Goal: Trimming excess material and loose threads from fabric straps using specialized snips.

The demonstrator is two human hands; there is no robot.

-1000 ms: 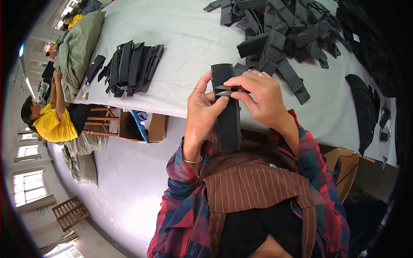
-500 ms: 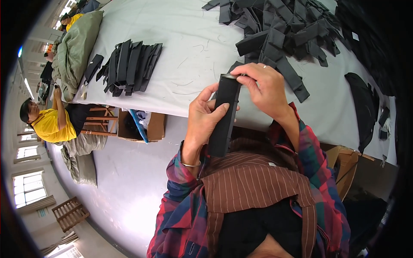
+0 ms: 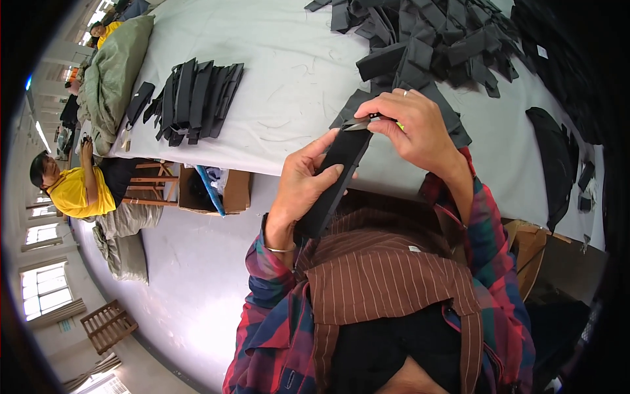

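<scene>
A wide surface (image 3: pixel 275 79) covered in pale grey cloth fills the upper part of the view, its near edge running from the left side down toward the right. Below that edge lies a smooth grey floor (image 3: pixel 170 282). An open cardboard box (image 3: pixel 216 190) stands under the near edge, beside a wooden stool frame. At the far left sits a person in a yellow shirt (image 3: pixel 72 190), with windows and a wooden pallet (image 3: pixel 108 325) behind them near the lower left.

Toward the left end of the surface lies a neat row of flat black fabric strips (image 3: pixel 197 98), overlapping like fanned cards, and past it a bulging olive-green sack (image 3: pixel 115 72). At the far right corner sprawls a loose heap of dark grey fabric pieces (image 3: pixel 426 39), matte and angular, jumbled in every direction.

Just over the near edge, the left hand (image 3: pixel 305 187) grips a long, flat black fabric strip (image 3: pixel 331 180), fingers closed round its middle, thumb laid along its face. The strip tilts upward to the right, held above the lap and clear of the surface. The right hand (image 3: pixel 417 128) pinches the strip's top end, fingers clamped together there on a small metal tool (image 3: pixel 359 123) with a pale tip. Both sleeves are red-and-blue plaid under a brown striped apron (image 3: pixel 387 282).
</scene>
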